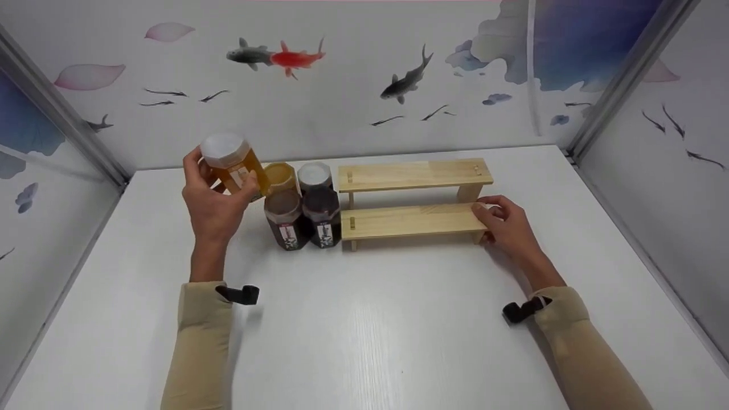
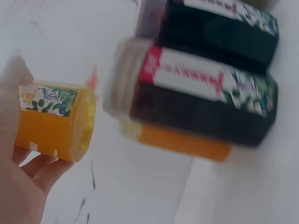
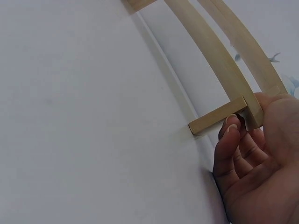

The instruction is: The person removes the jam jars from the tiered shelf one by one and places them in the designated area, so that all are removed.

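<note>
From the head view, we hold the amber jar [image 1: 232, 165] lifted off the table [image 1: 364, 330] in our left hand [image 1: 213, 199], fingers and thumb wrapped round its body, left of the three jars standing together beside the rack [image 1: 413, 199]. Our right hand [image 1: 507, 225] rests at the right end of the rack's lower step, fingers curled on its edge. To do this step well, we judge it best to keep the jar upright, carry it clear over the two dark jars [image 1: 304, 219] and the second amber jar [image 1: 280, 176] behind them, and keep the rack steadied so it does not slide. The held jar has a white faceted lid, a honey-coloured fill and a label on its side. From the left wrist view, the amber jar [image 2: 53, 121] lies across our palm [image 2: 18, 186], gripped firmly, its green-leaf label and ridged base showing; the dark jars [image 2: 205, 98] with red and white labels are blurred beyond it, well apart from it. From the right wrist view, our fingers [image 3: 231, 140] pinch the rack [image 3: 224, 116] at the corner where the leg meets the step, thumb side hidden, so how tight the hold is we cannot tell; the leg stands on the table [image 3: 84, 116].
</note>
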Action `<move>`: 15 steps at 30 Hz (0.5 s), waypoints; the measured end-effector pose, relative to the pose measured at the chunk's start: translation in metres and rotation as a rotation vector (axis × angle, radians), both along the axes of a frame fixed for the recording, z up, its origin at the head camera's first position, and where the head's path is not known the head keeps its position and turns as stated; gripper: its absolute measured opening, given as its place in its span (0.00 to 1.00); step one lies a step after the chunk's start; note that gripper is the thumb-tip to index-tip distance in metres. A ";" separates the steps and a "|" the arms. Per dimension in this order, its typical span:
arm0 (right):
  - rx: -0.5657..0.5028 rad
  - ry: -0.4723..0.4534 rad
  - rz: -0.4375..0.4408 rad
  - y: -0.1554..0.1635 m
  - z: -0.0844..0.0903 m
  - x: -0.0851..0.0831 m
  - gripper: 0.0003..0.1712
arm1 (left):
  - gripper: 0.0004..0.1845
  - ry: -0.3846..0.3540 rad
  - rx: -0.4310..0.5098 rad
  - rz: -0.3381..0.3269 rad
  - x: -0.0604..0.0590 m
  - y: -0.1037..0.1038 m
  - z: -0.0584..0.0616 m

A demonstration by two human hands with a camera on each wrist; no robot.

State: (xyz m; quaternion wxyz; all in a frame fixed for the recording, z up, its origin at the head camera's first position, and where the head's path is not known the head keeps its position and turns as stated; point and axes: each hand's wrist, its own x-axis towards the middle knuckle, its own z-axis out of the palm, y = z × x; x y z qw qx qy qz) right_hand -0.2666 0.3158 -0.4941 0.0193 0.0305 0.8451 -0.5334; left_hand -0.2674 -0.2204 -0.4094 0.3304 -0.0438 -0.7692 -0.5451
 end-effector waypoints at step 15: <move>-0.034 0.040 0.006 0.000 -0.003 -0.001 0.35 | 0.46 -0.261 -0.152 -0.185 -0.005 -0.036 -0.042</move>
